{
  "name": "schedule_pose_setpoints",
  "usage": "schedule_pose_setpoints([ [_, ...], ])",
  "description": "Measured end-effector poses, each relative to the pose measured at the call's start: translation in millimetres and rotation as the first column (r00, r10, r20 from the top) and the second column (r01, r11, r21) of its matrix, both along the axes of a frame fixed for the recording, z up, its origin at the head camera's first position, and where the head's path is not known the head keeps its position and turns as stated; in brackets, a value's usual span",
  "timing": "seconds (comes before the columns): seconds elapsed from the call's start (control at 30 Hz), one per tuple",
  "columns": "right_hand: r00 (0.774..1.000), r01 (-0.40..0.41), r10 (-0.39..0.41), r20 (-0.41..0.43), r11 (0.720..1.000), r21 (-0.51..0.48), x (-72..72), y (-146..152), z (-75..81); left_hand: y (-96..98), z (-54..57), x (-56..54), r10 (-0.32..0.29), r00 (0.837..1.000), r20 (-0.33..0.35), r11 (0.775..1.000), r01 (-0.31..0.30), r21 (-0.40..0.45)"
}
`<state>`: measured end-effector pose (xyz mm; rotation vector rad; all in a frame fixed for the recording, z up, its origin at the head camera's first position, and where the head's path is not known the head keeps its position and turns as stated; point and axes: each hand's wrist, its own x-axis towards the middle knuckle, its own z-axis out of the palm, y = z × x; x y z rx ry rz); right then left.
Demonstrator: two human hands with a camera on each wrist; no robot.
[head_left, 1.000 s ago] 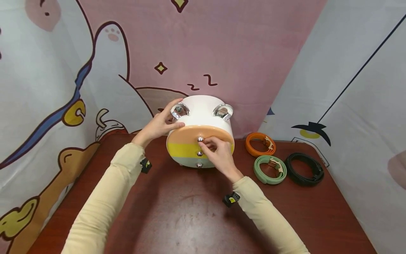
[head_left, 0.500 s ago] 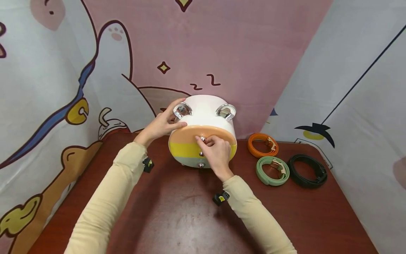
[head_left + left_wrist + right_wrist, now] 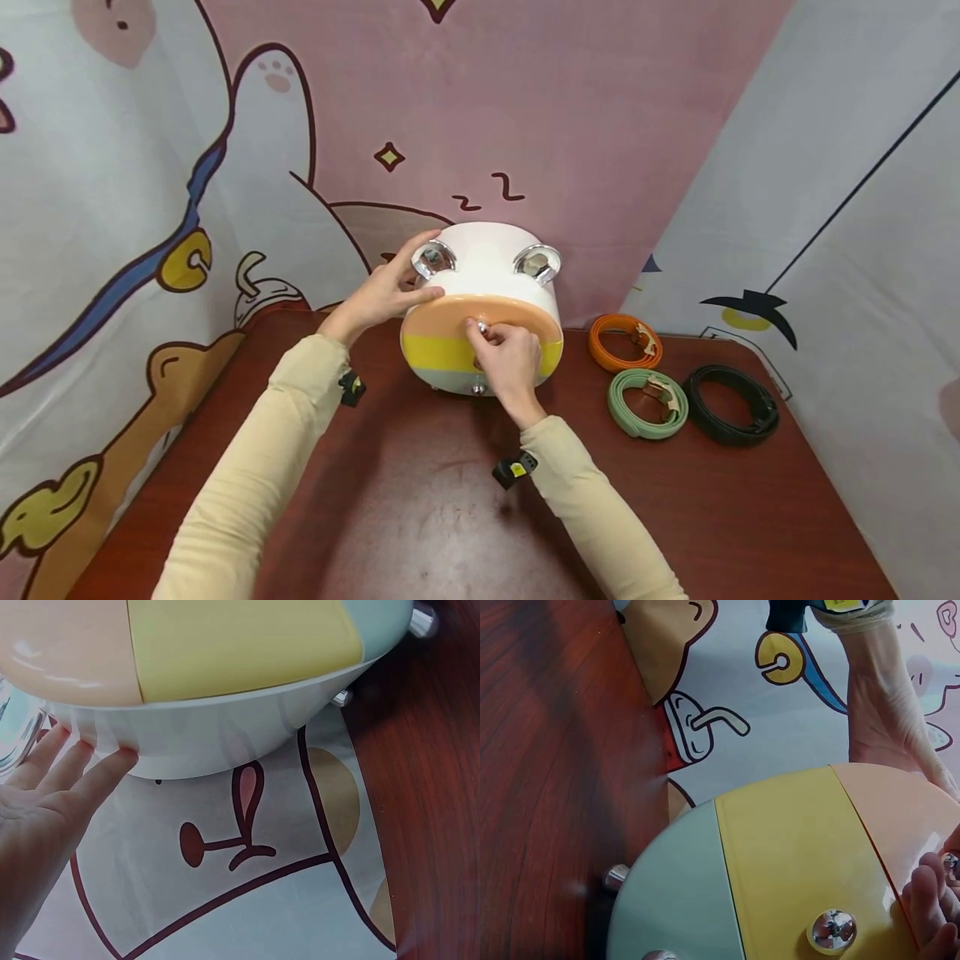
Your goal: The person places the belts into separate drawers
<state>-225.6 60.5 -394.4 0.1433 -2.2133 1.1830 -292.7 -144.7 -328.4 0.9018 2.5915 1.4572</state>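
Observation:
A small white storage cabinet (image 3: 487,254) stands at the back of the table, with two chrome ears on top. Its front has peach, yellow and pale green drawers, each with a round silver knob. My right hand (image 3: 512,360) pinches the knob (image 3: 482,328) of the peach drawer (image 3: 442,315), thumb on its left side. That drawer front looks flush with the yellow drawer (image 3: 787,870) in the right wrist view. With my left hand (image 3: 381,293) I steady the cabinet's left side; in the left wrist view the straight fingers (image 3: 97,776) press the white wall beside an ear.
Right of the cabinet lie three coiled belts: orange (image 3: 625,342), green (image 3: 647,404) and black (image 3: 731,406). A cartoon-printed cloth (image 3: 570,125) hangs close behind and along the sides of the dark red-brown table (image 3: 420,500).
My right hand has shifted its grip on the top knob, thumb moving up and left across it as the wrist turned. My left hand stays on the cabinet's side. The head view shifted slightly.

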Motion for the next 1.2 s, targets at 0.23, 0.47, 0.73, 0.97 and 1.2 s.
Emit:
schedule_pose_setpoints([
  [0.23,0.999,-0.044,0.044,-0.003,0.998,-0.034,2.5,2,1.3,-1.1,-0.7,-2.6,-0.010,1.000,-0.014,1.000,0.010,-0.005],
  [0.47,0.999,-0.043,0.042,-0.031,0.999,-0.012,9.4,2,-0.1,-1.3,-0.7,-1.5,-0.007,1.000,0.014,1.000,0.007,-0.004],
  [0.73,0.998,-0.050,0.050,-0.048,0.999,0.000,21.7,3,-1.8,-1.3,-0.9,-0.2,0.015,0.999,0.034,1.000,-0.014,-0.025],
  [0.97,0.995,-0.084,0.084,-0.054,0.996,0.006,31.7,7,-3.7,0.3,9.7,9.7,0.010,0.998,0.062,1.000,-0.009,-0.027],
  [1.2,0.994,-0.105,0.106,-0.033,0.994,0.025,39.0,10,0.7,4.3,29.3,26.2,-0.005,0.999,0.051,0.999,0.007,-0.041],
])
